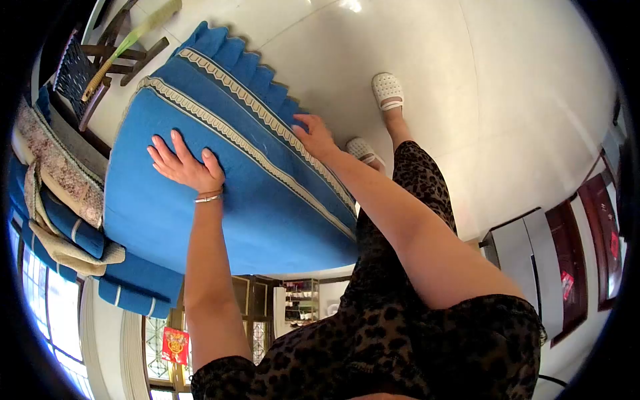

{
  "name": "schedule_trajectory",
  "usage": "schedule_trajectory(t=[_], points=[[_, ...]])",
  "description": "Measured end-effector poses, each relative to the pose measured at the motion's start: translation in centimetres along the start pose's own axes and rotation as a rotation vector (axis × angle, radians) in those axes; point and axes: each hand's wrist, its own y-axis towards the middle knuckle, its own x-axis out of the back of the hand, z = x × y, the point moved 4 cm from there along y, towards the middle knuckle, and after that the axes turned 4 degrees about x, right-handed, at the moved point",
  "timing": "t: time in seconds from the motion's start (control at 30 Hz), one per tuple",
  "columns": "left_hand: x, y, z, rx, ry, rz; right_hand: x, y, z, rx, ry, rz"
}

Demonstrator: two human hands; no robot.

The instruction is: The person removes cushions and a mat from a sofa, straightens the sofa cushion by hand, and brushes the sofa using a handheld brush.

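A blue fabric cover (153,220) with cream patterned trim (233,135) lies over a broad seat, its pleated skirt (233,60) hanging along the front edge. My left hand (190,167) rests palm down on the blue top with its fingers spread, a bracelet around the wrist. At the front edge my right hand (313,135) reaches over the outer trim and skirt. Its fingers are bent and somewhat apart, with thumb and index finger near the cloth. I see nothing held in either hand.
A wooden chair (107,67) with a green-headed, straw-handled brush (133,39) across it stands at the far left. Folded covers (73,250) are heaped on the seat's left end. My feet in white clogs (387,90) stand on pale floor tiles; a grey cabinet (527,267) is on the right.
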Motion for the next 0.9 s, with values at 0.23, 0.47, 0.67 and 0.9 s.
schedule_trajectory(t=[0.23,0.47,0.67,0.9], points=[[-0.2,0.0,0.2,-0.022,0.005,-0.009,-4.3,-2.9,5.8,0.223,0.492,0.126],[-0.1,0.1,0.0,-0.022,0.005,-0.020,-1.5,3.9,0.6,0.178,0.290,-0.023],[-0.1,0.2,-0.1,-0.028,-0.016,-0.042,7.9,9.8,7.9,0.037,-0.875,-0.070],[-0.1,-0.2,0.3,0.004,-0.008,-0.031,-6.7,12.8,10.0,0.213,0.091,-0.049]])
